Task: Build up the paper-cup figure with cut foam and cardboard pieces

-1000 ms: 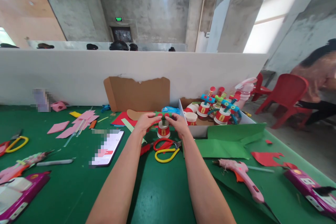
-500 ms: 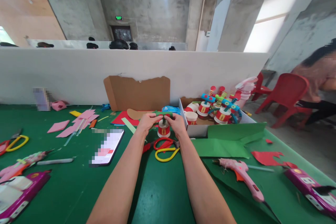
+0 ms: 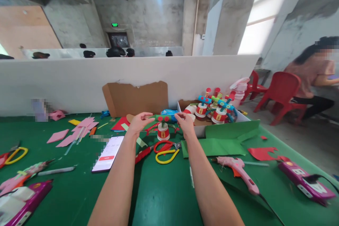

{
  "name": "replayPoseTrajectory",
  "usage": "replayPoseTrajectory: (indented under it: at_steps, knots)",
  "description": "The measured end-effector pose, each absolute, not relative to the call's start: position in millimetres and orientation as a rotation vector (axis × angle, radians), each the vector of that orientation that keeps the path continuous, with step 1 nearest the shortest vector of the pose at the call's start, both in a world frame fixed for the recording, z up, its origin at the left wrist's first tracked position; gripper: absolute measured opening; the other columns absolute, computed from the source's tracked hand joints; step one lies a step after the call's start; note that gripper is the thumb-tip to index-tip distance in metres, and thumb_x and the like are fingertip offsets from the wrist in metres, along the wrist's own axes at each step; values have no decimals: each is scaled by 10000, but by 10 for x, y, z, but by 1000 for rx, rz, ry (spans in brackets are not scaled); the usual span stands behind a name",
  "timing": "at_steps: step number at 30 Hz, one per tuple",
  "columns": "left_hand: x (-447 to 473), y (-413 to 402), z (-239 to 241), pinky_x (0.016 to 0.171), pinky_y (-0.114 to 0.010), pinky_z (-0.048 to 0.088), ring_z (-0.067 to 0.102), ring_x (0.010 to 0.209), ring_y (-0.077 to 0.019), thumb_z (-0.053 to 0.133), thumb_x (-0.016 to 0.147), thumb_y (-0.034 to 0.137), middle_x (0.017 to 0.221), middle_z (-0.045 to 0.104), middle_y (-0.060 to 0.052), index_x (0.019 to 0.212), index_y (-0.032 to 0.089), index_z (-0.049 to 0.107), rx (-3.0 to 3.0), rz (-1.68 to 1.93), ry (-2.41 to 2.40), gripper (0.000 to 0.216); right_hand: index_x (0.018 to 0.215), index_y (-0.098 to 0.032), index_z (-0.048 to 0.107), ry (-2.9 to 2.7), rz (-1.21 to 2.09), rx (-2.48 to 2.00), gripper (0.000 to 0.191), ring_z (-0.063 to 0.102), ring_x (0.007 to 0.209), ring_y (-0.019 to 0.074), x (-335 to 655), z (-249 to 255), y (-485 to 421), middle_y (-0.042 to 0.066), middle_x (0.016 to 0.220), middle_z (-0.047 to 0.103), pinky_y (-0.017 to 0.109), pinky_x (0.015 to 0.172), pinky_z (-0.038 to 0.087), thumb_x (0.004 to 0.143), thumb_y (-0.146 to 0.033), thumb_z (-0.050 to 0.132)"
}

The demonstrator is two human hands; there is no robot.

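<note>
Green felt covered the counter [image 3: 159,197] before a white partition [image 3: 66,81], with a torn sheet of brown cardboard [image 3: 136,97] leaning on it. Toward the far middle stood a small red-and-white paper cup [image 3: 163,133]. A coiled spring rose from it to a green paper roll [image 3: 161,117] dotted red, whose long axis lay level, left to right. Left grip [image 3: 139,123] and right grip [image 3: 185,122] flanked its ends, both slack and holding nothing. Whether any fingertip touched the roll was unclear. Red-and-yellow scissors [image 3: 166,151] lay just in front.
</note>
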State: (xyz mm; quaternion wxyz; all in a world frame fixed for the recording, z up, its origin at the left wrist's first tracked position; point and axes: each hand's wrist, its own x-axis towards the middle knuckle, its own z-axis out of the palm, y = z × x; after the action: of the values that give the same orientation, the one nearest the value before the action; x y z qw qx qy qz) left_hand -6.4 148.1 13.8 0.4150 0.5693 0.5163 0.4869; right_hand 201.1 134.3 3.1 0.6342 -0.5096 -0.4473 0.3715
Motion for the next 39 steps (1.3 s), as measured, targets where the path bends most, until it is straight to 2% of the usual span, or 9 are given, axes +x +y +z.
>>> replayPoseTrajectory:
  at_steps: [3, 8, 13, 18, 22, 25, 30, 34, 39]
  knots:
    - [-126, 1404, 148, 505, -231, 310, 445, 517, -116, 696, 600, 479, 498, 499, 36, 655, 179, 621, 1522, 1257, 1444, 314, 728, -179, 633, -997, 825, -1163, 259, 451, 484, 109, 2170, 130, 1194, -12, 587, 576, 248, 461, 372, 627, -414, 669]
    - [-207, 1068, 221, 499, -250, 243, 402, 479, -130, 453, 784, 492, 413, 408, 20, 439, 197, 415, 1887, 993, 1767, 456, 730, -171, 628, -1072, 810, -1126, 338, 406, 428, 84, 2393, 232, 695, -26, 546, 542, 217, 403, 310, 667, -503, 643]
    - [-290, 610, 213, 527, -240, 272, 475, 537, -146, 388, 824, 378, 503, 506, 14, 571, 191, 523, 2043, 754, 1834, 343, 655, -175, 605, -1201, 673, -1203, 342, 381, 443, 95, 2279, -11, 155, -43, 473, 453, 224, 434, 293, 733, -506, 568]
    - [-132, 275, -22, 532, -224, 289, 520, 561, -138, 464, 803, 281, 548, 568, 6, 596, 185, 552, 2121, 544, 1769, 245, 554, -189, 539, -1455, 701, -1217, 330, 375, 464, 100, 1897, -346, -127, -37, 470, 445, 225, 467, 292, 759, -447, 523]
    - [-14, 353, -101, 582, -234, 367, 592, 631, -164, 492, 798, 233, 633, 652, -23, 667, 185, 618, 2084, 628, 1818, 187, 539, -192, 536, -1465, 697, -1295, 286, 404, 475, 109, 1701, -305, 46, -35, 467, 459, 224, 490, 309, 747, -387, 511]
    - [-33, 619, -63, 721, -272, 438, 640, 847, -210, 500, 801, 229, 872, 712, -67, 848, 189, 659, 2073, 750, 1868, 170, 551, -189, 536, -1382, 677, -1353, 269, 436, 493, 118, 1643, -210, 277, -26, 486, 487, 222, 504, 327, 754, -360, 491]
    - [-109, 1184, -45, 943, -377, 436, 557, 1152, -313, 731, 606, 331, 1225, 624, -145, 1173, 145, 590, 2106, 883, 1661, 613, 604, -183, 556, -1438, 549, -1239, 299, 458, 502, 114, 1616, -353, 328, -11, 535, 539, 217, 516, 338, 806, -386, 469]
    - [-69, 1503, -146, 920, -399, 469, 590, 1110, -337, 780, 494, 418, 1199, 641, -157, 1208, 136, 575, 2082, 755, 1454, 795, 619, -186, 581, -1624, 495, -1118, 299, 451, 491, 105, 1577, -535, 213, -11, 535, 552, 213, 509, 326, 841, -358, 476]
    - [77, 1636, -256, 838, -349, 511, 652, 971, -295, 740, 527, 416, 1049, 713, -89, 1063, 160, 643, 2098, 630, 1315, 602, 606, -190, 560, -1680, 472, -1126, 283, 427, 489, 97, 1519, -580, 226, -24, 528, 526, 213, 504, 290, 853, -309, 489]
